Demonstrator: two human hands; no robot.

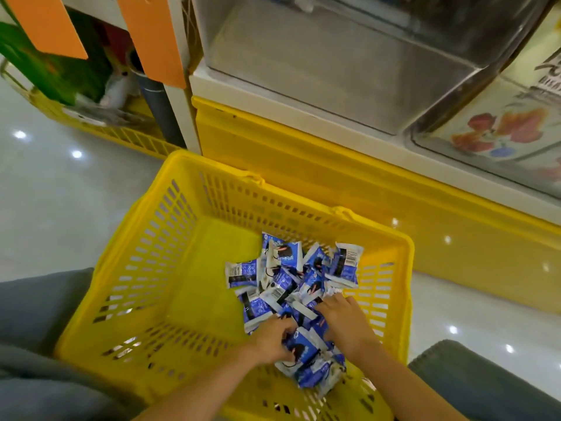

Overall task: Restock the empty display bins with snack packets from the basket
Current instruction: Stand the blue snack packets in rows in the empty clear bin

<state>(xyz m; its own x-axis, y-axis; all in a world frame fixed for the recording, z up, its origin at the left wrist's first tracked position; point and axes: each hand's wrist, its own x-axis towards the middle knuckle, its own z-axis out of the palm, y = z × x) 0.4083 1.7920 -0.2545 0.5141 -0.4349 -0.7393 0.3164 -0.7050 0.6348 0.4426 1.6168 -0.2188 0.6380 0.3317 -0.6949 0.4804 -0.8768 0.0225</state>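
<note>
- Half the basket (145,268) floor was bare; packets (288,278) sat heaped on its right side.
- Left hand (271,338) curled round some packets.
- Right hand (346,322) lay on the heap, grip unclear.
- Bin (318,74) above was empty, so I think the filling had barely begun.

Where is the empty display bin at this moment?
In the head view, the empty display bin sits top centre on the white shelf, above and behind the yellow basket, left of the flower-printed bin.

Left hand (273,338) grips snack packets (288,278) in the basket (170,238) — right hand (346,322) seemingly pressing them.
</note>
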